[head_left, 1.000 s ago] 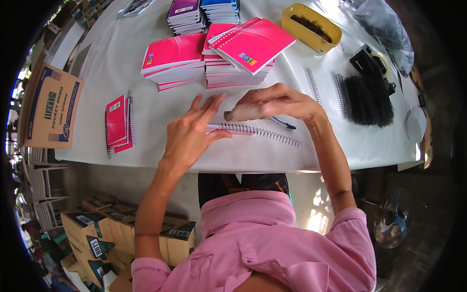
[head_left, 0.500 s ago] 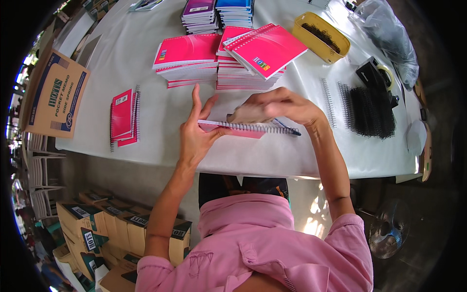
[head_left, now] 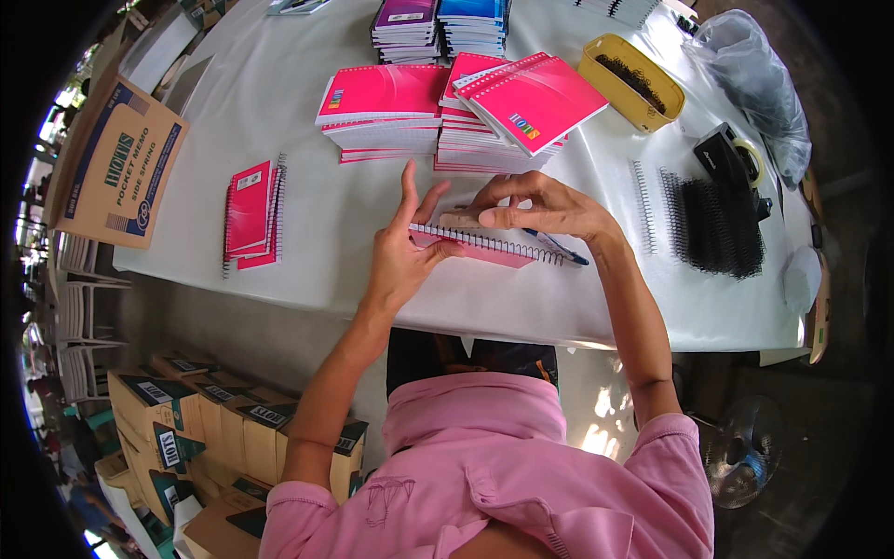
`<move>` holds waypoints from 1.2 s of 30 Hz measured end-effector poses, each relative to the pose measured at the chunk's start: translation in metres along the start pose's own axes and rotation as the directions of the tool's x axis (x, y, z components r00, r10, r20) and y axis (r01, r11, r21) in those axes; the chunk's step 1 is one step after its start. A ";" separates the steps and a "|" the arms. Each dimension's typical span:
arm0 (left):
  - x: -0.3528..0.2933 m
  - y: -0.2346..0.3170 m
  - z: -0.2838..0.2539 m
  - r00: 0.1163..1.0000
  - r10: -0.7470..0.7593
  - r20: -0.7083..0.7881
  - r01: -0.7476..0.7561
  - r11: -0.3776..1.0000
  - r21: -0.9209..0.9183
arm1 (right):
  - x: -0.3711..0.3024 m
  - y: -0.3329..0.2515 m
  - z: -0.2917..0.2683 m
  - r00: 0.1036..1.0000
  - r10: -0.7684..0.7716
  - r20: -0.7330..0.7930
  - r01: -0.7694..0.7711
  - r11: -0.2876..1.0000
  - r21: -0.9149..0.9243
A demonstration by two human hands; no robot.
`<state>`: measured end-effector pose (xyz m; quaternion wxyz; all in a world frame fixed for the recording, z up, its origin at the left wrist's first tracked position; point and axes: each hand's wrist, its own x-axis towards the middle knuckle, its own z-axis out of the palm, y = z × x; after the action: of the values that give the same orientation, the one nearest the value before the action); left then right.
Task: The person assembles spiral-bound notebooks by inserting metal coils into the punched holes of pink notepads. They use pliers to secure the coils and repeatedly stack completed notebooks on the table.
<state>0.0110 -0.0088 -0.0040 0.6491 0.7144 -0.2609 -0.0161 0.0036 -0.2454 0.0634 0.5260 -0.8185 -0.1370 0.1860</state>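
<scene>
My left hand [head_left: 402,256] grips a small pink notebook [head_left: 489,255] at its left end, thumb on the near cover and index finger raised. A black wire coil [head_left: 498,242] runs along the notebook's upper edge, its right end sticking out past the cover. Over the coil, my right hand [head_left: 551,207] pinches a flat brownish piece [head_left: 460,220] and holds it against or just above the wire loops; its exact kind is unclear. A blue pen [head_left: 566,249] lies on the table behind the coil's right end.
Piles of pink notebooks [head_left: 386,93] stand ahead, purple [head_left: 405,14] and blue [head_left: 475,14] ones beyond. Coiled pink notebooks [head_left: 250,214] lie left, near a carton [head_left: 121,168]. Black coils [head_left: 717,228], a yellow bin [head_left: 619,98] and a tape dispenser [head_left: 722,154] are at right.
My right hand, blurred before, shows clearly now with the brownish piece at the coil's left part. The coil now reaches the notebook's left end. The whole view has shifted slightly.
</scene>
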 end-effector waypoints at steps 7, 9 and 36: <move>0.000 -0.006 -0.005 0.998 0.001 0.070 0.006 0.995 -0.097 | -0.005 -0.007 0.000 1.000 0.010 -0.018 -0.010 1.000 0.004; -0.001 -0.013 -0.011 0.998 0.028 0.063 -0.019 0.991 -0.132 | -0.020 -0.006 -0.015 1.000 -0.013 -0.023 0.014 1.000 0.018; -0.018 0.036 0.012 0.982 0.187 -0.010 -0.142 0.774 0.617 | -0.073 -0.025 0.109 0.772 -0.423 -0.475 0.012 0.756 -0.654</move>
<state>-0.0217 -0.0138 0.0218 0.3899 0.8607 -0.2904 0.1514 -0.1114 -0.1772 0.0564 0.2631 -0.9359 -0.1172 -0.2030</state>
